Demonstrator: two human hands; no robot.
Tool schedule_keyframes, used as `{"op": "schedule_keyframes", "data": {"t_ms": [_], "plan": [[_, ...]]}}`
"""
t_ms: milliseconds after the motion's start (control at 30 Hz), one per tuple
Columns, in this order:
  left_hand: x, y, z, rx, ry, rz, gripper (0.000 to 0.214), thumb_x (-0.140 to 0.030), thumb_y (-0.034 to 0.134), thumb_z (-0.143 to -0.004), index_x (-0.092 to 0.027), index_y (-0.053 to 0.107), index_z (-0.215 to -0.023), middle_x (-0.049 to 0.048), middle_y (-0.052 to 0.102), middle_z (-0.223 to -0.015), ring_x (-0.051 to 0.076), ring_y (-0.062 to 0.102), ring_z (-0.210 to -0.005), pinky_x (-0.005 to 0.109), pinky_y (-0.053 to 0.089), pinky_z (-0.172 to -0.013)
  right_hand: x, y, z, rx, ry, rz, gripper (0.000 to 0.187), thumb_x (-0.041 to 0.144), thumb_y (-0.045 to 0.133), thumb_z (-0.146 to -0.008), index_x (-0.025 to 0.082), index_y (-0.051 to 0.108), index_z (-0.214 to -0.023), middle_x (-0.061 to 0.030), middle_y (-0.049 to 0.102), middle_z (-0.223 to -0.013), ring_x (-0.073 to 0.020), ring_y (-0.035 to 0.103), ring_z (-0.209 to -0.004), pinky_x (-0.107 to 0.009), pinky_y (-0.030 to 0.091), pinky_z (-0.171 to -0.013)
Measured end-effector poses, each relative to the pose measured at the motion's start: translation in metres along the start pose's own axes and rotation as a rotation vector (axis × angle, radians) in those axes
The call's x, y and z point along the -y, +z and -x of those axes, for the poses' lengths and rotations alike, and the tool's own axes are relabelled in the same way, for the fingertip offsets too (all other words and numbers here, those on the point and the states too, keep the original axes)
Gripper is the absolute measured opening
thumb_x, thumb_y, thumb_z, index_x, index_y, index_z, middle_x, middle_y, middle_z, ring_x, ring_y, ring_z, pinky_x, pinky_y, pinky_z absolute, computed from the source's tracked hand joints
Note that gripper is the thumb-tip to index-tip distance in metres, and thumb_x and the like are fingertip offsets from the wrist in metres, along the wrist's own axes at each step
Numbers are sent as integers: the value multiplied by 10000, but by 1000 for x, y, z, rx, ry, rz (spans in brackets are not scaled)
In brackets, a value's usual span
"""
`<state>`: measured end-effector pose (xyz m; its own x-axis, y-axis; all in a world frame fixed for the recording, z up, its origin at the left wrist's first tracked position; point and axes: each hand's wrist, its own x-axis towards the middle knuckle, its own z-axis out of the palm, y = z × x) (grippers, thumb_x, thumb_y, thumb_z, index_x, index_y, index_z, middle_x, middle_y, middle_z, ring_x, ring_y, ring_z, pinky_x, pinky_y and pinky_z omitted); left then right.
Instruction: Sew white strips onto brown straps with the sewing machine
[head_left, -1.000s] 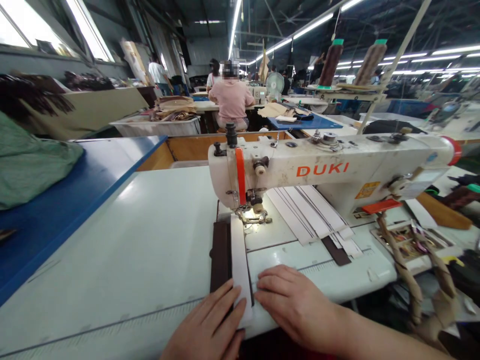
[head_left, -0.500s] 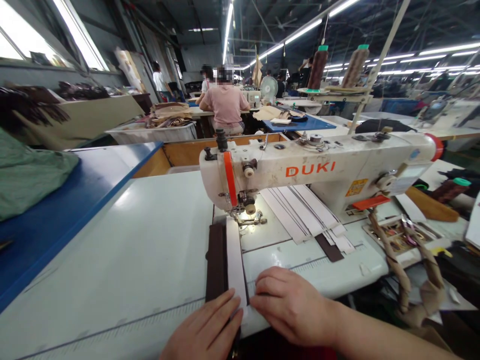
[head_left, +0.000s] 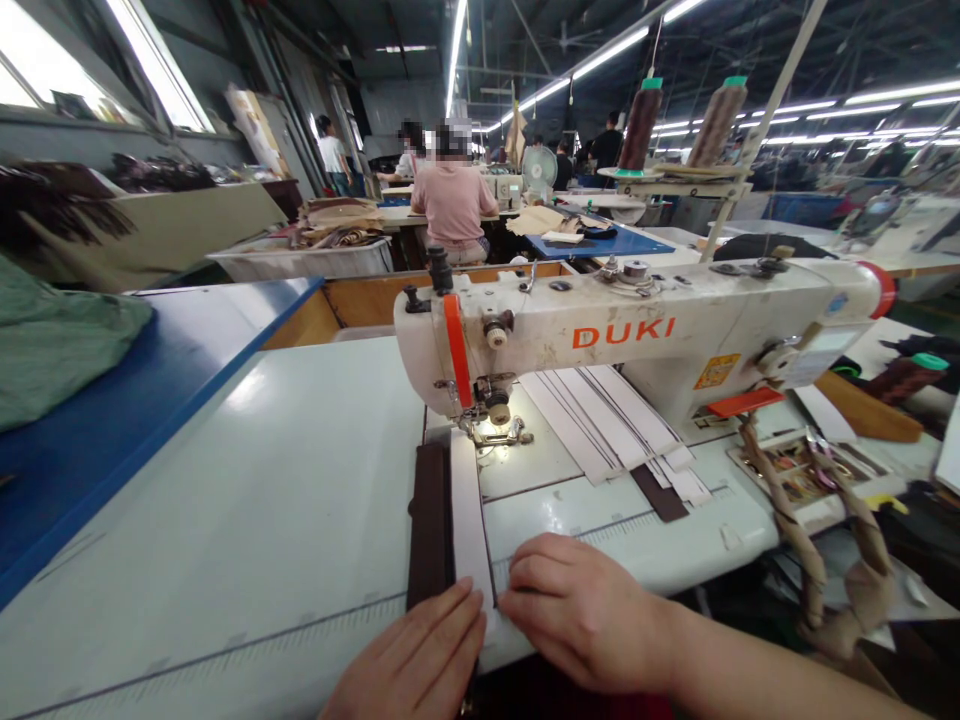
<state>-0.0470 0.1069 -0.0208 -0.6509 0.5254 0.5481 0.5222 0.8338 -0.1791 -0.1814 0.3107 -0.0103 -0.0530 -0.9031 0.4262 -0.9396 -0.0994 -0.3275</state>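
A long white strip (head_left: 469, 510) with a thin dark edge runs from under the presser foot of the sewing machine (head_left: 540, 325) toward me. Beside it on the left lies a dark brown strip (head_left: 429, 520). My left hand (head_left: 416, 655) rests flat over the near ends of both strips, fingers stretched forward. At the white strip's right edge, my right hand (head_left: 581, 610) has its fingers curled and pinched, thumb and fingertips on the dark edge. The hands hide the near ends.
Right of the needle lies a stack of white strips (head_left: 600, 420). A parts tray (head_left: 810, 465) with scissors sits farther right, cloth-wrapped arms hanging in front. A blue table (head_left: 225, 330) adjoins on the left. Thread cones (head_left: 641, 125) stand behind; a person in pink (head_left: 454, 200) sits ahead.
The view has shifted slightly. Both hands keep almost the same place at the near end of the strip; no clear movement of the strip shows.
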Motion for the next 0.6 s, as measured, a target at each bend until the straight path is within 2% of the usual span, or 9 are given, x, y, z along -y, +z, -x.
{"op": "schedule_keyframes", "data": {"t_ms": [100,267,433,600], "plan": [[0,-2,-3,59,18,-15,397,-22,322,-923,-133,679,-1057,80,720,-1109,171,643,-1095,260,517,-956,0,0,0,4,-1,13,237,154,437,-906,102,598,-1072,-94,598,-899,-208,516,-899,-326,482,-862],[2,-8,-4,90,36,13,399,-4,332,-915,-135,674,-1072,74,724,-1101,165,666,-1056,255,513,-955,0,1,1,17,0,6,241,166,447,-914,98,588,-1098,-101,601,-915,-211,521,-938,-332,479,-883],[1,-5,-2,72,-19,51,344,-58,379,-927,-144,673,-1082,70,721,-1108,173,649,-1087,266,510,-971,0,-1,0,-23,-2,-18,241,147,423,-914,99,600,-1070,-102,612,-896,-209,530,-903,-336,492,-859],[-1,-9,-10,36,-57,79,327,-76,381,-940,-148,680,-1050,73,724,-1085,169,651,-1078,256,513,-962,2,-4,-2,-72,17,-40,252,116,400,-917,96,589,-1083,-111,621,-891,-201,535,-885,-331,499,-825]]}}
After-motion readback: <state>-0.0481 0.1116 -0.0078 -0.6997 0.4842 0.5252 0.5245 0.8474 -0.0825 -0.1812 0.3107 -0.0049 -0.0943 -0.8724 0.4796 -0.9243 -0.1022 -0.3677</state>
